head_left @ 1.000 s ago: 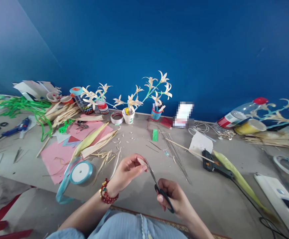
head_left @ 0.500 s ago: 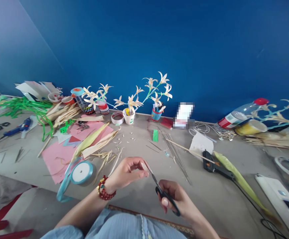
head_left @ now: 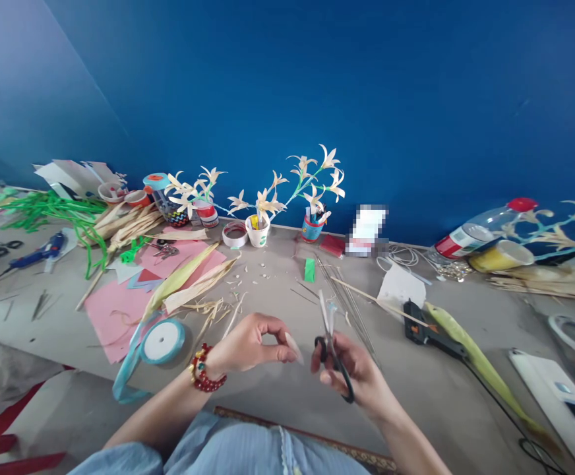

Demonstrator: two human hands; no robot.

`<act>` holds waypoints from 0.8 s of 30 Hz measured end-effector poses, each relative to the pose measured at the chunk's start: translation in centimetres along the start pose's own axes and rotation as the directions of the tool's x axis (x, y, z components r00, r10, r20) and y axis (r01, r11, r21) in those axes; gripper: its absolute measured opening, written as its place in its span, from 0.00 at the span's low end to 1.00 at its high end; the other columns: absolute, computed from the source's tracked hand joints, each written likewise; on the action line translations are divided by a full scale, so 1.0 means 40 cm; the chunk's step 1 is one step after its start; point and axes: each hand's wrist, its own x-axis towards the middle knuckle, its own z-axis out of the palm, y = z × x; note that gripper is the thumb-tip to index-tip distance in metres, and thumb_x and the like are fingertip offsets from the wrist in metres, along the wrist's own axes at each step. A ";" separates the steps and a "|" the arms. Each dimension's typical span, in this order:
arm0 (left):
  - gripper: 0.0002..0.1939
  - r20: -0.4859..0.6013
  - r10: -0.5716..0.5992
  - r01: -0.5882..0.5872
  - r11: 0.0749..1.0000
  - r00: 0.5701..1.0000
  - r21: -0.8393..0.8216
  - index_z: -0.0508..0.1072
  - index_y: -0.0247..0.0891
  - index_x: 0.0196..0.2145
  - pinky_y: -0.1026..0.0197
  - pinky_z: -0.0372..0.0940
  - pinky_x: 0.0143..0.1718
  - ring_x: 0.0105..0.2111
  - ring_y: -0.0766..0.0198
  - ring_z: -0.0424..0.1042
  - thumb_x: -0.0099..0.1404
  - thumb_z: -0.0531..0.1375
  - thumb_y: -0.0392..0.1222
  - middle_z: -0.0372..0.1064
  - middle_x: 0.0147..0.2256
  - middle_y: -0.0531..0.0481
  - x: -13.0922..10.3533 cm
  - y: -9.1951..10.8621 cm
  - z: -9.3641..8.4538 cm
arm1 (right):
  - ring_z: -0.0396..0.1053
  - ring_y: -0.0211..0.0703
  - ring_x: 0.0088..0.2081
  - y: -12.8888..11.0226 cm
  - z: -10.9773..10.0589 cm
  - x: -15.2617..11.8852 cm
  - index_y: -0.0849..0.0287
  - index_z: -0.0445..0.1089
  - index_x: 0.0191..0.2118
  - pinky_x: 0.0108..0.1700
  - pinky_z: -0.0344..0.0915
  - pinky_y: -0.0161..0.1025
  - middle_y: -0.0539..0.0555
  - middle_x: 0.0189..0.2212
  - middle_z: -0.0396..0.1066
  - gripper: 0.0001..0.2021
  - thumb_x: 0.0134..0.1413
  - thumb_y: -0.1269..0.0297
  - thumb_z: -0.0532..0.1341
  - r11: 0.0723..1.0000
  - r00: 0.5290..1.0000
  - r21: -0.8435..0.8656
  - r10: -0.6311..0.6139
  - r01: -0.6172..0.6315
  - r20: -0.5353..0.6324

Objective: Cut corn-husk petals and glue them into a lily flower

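My left hand, with a beaded bracelet at the wrist, pinches a small pale petal-shaped piece between thumb and fingertips. To its right, my right hand holds black-handled scissors, their blades pointing up and slightly parted, apart from the pale piece. Small pale scraps lie on the grey table beyond my hands. A blue ribbon spool sits left of my left hand.
Cups with pale flowers stand along the blue wall. Pink sheets, husks and green stems lie left. Thin rods, a black glue gun with its cable and a bottle are on the right.
The scissors have moved away from the pale piece and turned more upright, their blades now slightly apart. My left hand has tilted the piece so its tip points down to the right.
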 end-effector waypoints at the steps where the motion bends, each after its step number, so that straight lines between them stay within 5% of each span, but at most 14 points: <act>1: 0.09 0.013 0.010 -0.010 1.000 1.000 0.026 0.78 0.35 0.29 0.65 0.65 0.35 0.30 0.63 0.72 0.59 0.64 0.44 0.76 0.28 0.48 0.002 0.000 0.004 | 0.64 0.39 0.27 -0.006 0.005 0.007 0.59 0.69 0.33 0.28 0.61 0.34 0.53 0.28 0.71 0.16 0.43 0.54 0.71 1.000 0.999 -0.006 -0.031 0.030 -0.030; 10: 0.04 0.019 0.081 -0.083 0.975 0.997 0.207 0.74 0.35 0.27 0.65 0.62 0.35 0.29 0.65 0.70 0.58 0.61 0.37 0.74 0.28 0.50 0.006 -0.013 0.033 | 0.61 0.37 0.25 0.000 0.047 0.050 0.58 0.66 0.34 0.29 0.60 0.35 0.50 0.27 0.70 0.14 0.43 0.62 0.69 0.996 0.993 -0.003 -0.094 0.094 -0.068; 19: 0.08 -0.117 -0.046 0.028 0.987 0.992 -0.157 0.73 0.34 0.30 0.65 0.59 0.32 0.30 0.66 0.65 0.62 0.60 0.42 0.68 0.28 0.50 -0.002 -0.044 0.045 | 0.61 0.37 0.26 -0.006 0.069 0.047 0.58 0.66 0.32 0.27 0.58 0.33 0.49 0.26 0.67 0.15 0.44 0.57 0.70 0.994 0.971 0.074 -0.062 0.081 -0.232; 24: 0.08 -0.227 -0.027 -0.062 0.925 0.974 -0.374 0.70 0.35 0.29 0.66 0.56 0.32 0.30 0.68 0.61 0.63 0.60 0.41 0.65 0.30 0.51 -0.004 -0.040 0.054 | 0.57 0.34 0.23 0.016 0.068 0.028 0.59 0.65 0.33 0.25 0.55 0.32 0.49 0.26 0.66 0.18 0.48 0.50 0.68 0.995 0.993 0.097 0.019 -0.008 -0.115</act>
